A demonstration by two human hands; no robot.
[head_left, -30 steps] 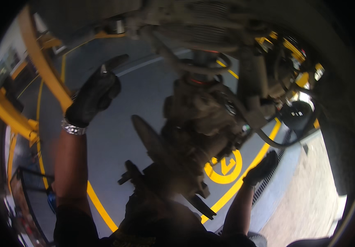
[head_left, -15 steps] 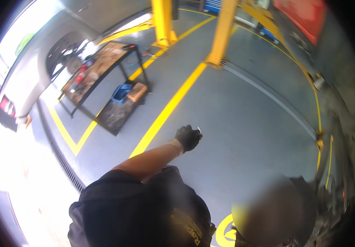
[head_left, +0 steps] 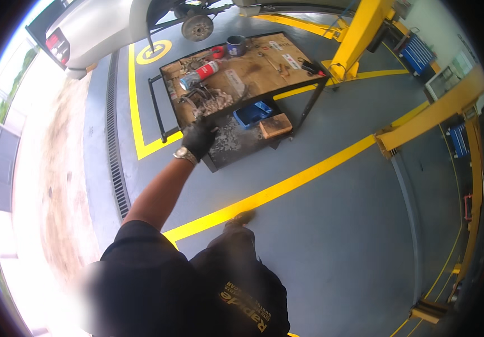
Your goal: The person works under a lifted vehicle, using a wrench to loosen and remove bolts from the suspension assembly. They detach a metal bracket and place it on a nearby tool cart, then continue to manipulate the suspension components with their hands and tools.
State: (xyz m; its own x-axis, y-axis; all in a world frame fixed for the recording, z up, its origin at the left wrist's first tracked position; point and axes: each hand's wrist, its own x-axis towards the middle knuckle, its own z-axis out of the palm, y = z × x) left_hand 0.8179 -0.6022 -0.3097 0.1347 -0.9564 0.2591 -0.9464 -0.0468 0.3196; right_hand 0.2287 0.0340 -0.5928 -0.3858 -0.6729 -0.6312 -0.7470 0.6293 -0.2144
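My left hand (head_left: 199, 139), in a black glove with a metal-banded watch at the wrist, reaches out to the near left corner of a work cart (head_left: 270, 89). Its fingers look curled; whatever is in them is hidden. Just beyond it on the brown cart top lie a crumpled rag (head_left: 215, 103) and dark metal parts. A red, white and blue spray can (head_left: 201, 74) lies on its side farther back, near a red ring-shaped item (head_left: 218, 52) and a dark tin (head_left: 236, 46). My right hand is out of view.
The cart's lower shelf (head_left: 225, 143) holds a blue tray (head_left: 252, 114) and a brown block (head_left: 276, 126). Behind stands a raised car with an exposed brake disc (head_left: 197, 27). Yellow lift posts (head_left: 359, 42) rise at the right. A floor drain (head_left: 113, 129) runs along the left.
My view has turned left and come closer to the cart. My left hand, earlier over bare floor with a small shiny thing at its fingers, is now by the cart's corner.
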